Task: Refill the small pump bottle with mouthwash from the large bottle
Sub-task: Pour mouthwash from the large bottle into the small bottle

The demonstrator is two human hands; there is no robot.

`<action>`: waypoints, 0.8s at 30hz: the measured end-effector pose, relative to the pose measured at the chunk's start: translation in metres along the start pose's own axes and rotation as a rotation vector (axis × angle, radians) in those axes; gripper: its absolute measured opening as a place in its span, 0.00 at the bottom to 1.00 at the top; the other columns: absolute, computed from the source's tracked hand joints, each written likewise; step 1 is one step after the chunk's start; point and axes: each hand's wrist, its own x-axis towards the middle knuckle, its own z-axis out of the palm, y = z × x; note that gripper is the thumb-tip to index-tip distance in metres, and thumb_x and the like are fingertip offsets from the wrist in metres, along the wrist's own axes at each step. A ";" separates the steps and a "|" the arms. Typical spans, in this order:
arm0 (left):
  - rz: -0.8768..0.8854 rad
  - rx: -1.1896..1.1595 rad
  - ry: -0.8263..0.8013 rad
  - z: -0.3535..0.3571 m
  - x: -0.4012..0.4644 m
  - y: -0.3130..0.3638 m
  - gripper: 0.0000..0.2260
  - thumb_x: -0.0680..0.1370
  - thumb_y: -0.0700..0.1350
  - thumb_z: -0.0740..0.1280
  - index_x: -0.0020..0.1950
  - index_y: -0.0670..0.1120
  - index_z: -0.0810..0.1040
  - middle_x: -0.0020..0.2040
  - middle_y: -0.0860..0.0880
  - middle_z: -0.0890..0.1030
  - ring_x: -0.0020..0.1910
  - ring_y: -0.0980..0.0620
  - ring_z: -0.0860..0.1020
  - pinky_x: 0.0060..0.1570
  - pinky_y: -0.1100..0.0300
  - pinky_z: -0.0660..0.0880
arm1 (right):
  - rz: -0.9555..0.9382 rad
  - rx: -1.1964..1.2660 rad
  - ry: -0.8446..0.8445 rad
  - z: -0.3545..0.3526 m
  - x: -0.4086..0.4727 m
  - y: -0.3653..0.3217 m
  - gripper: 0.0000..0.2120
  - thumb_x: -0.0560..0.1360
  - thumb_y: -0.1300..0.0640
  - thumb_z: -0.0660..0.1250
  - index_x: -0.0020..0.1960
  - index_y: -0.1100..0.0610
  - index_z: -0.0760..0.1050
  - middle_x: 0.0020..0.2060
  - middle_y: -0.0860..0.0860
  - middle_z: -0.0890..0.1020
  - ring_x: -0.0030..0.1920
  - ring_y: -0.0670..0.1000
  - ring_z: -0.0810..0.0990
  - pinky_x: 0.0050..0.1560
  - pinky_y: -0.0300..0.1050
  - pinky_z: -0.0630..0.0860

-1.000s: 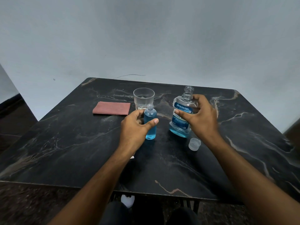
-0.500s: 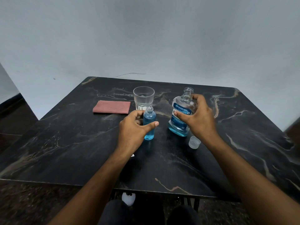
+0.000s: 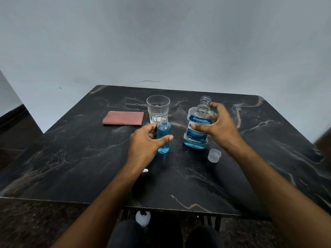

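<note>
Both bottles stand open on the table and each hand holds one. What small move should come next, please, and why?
Probably the right hand should set the large bottle fully down and let go. The small bottle, held by the left hand, already shows blue liquid up to its shoulder, while the large one holds only a low layer. Its cap lies beside it, ready to go back on.

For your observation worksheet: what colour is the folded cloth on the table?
The folded cloth is dusty pink-red, seen best in the head view.
</note>
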 end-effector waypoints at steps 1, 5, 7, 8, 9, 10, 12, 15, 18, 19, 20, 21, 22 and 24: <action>0.001 0.004 -0.001 0.001 0.000 0.000 0.23 0.68 0.46 0.82 0.62 0.49 0.83 0.55 0.53 0.88 0.53 0.58 0.86 0.58 0.52 0.83 | 0.002 0.000 -0.007 0.000 0.000 0.000 0.35 0.65 0.63 0.80 0.63 0.44 0.66 0.62 0.53 0.80 0.59 0.52 0.82 0.56 0.53 0.82; 0.014 0.017 0.001 0.002 0.000 -0.001 0.24 0.69 0.46 0.82 0.63 0.47 0.83 0.55 0.52 0.88 0.53 0.58 0.86 0.58 0.51 0.83 | -0.006 -0.005 -0.016 0.000 -0.002 0.002 0.36 0.65 0.64 0.80 0.64 0.45 0.66 0.61 0.53 0.81 0.56 0.48 0.83 0.54 0.49 0.83; 0.023 0.031 0.002 0.002 -0.001 0.000 0.25 0.68 0.46 0.82 0.64 0.47 0.82 0.55 0.52 0.87 0.53 0.58 0.86 0.58 0.52 0.83 | -0.010 -0.029 -0.017 0.000 -0.003 0.002 0.37 0.65 0.63 0.80 0.65 0.45 0.65 0.64 0.53 0.79 0.58 0.49 0.82 0.57 0.50 0.81; 0.026 0.034 -0.001 0.002 -0.002 0.001 0.26 0.68 0.46 0.82 0.65 0.47 0.82 0.56 0.52 0.87 0.54 0.58 0.85 0.59 0.52 0.82 | -0.014 -0.046 -0.020 -0.001 -0.004 0.001 0.38 0.64 0.62 0.81 0.65 0.44 0.65 0.66 0.53 0.77 0.60 0.50 0.81 0.59 0.51 0.80; 0.029 0.038 -0.008 0.001 -0.003 0.002 0.27 0.68 0.46 0.83 0.66 0.47 0.82 0.57 0.51 0.87 0.55 0.57 0.85 0.60 0.52 0.82 | -0.018 -0.065 -0.022 -0.002 -0.005 0.000 0.38 0.64 0.61 0.81 0.65 0.43 0.64 0.68 0.53 0.75 0.62 0.51 0.79 0.61 0.51 0.79; 0.033 0.042 -0.019 0.001 -0.004 0.002 0.29 0.67 0.47 0.83 0.67 0.47 0.81 0.59 0.51 0.86 0.57 0.57 0.84 0.61 0.52 0.81 | -0.023 -0.086 -0.022 -0.003 -0.006 -0.001 0.39 0.63 0.60 0.82 0.66 0.43 0.64 0.69 0.52 0.74 0.64 0.51 0.77 0.63 0.50 0.78; 0.043 0.037 -0.028 -0.002 -0.007 0.003 0.32 0.65 0.46 0.84 0.69 0.47 0.80 0.62 0.51 0.85 0.60 0.56 0.83 0.63 0.53 0.80 | -0.049 -0.153 -0.007 -0.005 -0.008 -0.004 0.42 0.63 0.57 0.82 0.68 0.44 0.63 0.69 0.51 0.72 0.67 0.50 0.73 0.62 0.42 0.76; 0.057 -0.013 -0.011 -0.010 -0.009 0.005 0.37 0.61 0.46 0.84 0.69 0.45 0.80 0.62 0.49 0.85 0.60 0.55 0.83 0.65 0.55 0.79 | -0.108 -0.254 0.036 -0.008 -0.011 -0.010 0.44 0.63 0.52 0.82 0.72 0.47 0.62 0.67 0.50 0.71 0.66 0.48 0.71 0.58 0.35 0.70; 0.050 -0.080 0.055 -0.022 -0.010 0.009 0.37 0.58 0.48 0.81 0.67 0.42 0.81 0.58 0.47 0.86 0.56 0.54 0.84 0.61 0.57 0.80 | -0.151 -0.303 0.128 -0.013 -0.015 -0.020 0.42 0.65 0.50 0.80 0.73 0.48 0.63 0.68 0.50 0.70 0.67 0.48 0.70 0.65 0.45 0.71; 0.055 -0.102 0.085 -0.026 -0.011 0.011 0.34 0.60 0.48 0.80 0.65 0.42 0.81 0.55 0.48 0.86 0.52 0.57 0.85 0.57 0.61 0.81 | -0.182 -0.322 0.191 -0.015 -0.018 -0.025 0.39 0.67 0.51 0.79 0.73 0.49 0.64 0.68 0.49 0.70 0.67 0.48 0.69 0.67 0.47 0.71; 0.067 -0.111 0.114 -0.030 -0.012 0.012 0.30 0.62 0.47 0.80 0.63 0.42 0.82 0.52 0.50 0.87 0.48 0.61 0.85 0.52 0.66 0.80 | -0.235 -0.338 0.270 -0.015 -0.020 -0.029 0.35 0.69 0.52 0.77 0.72 0.50 0.66 0.68 0.49 0.69 0.68 0.49 0.69 0.68 0.49 0.71; 0.085 -0.106 0.143 -0.034 -0.012 0.012 0.26 0.65 0.45 0.81 0.61 0.43 0.83 0.49 0.52 0.87 0.45 0.64 0.85 0.49 0.70 0.79 | -0.312 -0.359 0.360 -0.014 -0.024 -0.034 0.31 0.70 0.54 0.75 0.70 0.52 0.68 0.66 0.49 0.70 0.67 0.49 0.70 0.66 0.49 0.73; 0.104 -0.092 0.173 -0.038 -0.012 0.013 0.21 0.68 0.44 0.80 0.60 0.44 0.84 0.48 0.53 0.87 0.43 0.65 0.85 0.47 0.72 0.78 | -0.415 -0.386 0.453 -0.012 -0.029 -0.038 0.26 0.71 0.57 0.73 0.67 0.55 0.70 0.63 0.50 0.71 0.64 0.50 0.71 0.63 0.47 0.74; 0.126 -0.070 0.238 -0.047 -0.013 0.012 0.15 0.73 0.42 0.78 0.58 0.45 0.84 0.47 0.55 0.87 0.42 0.66 0.84 0.46 0.72 0.78 | -0.637 -0.441 0.573 -0.002 -0.040 -0.046 0.18 0.72 0.61 0.70 0.61 0.60 0.75 0.56 0.54 0.75 0.56 0.51 0.73 0.54 0.37 0.73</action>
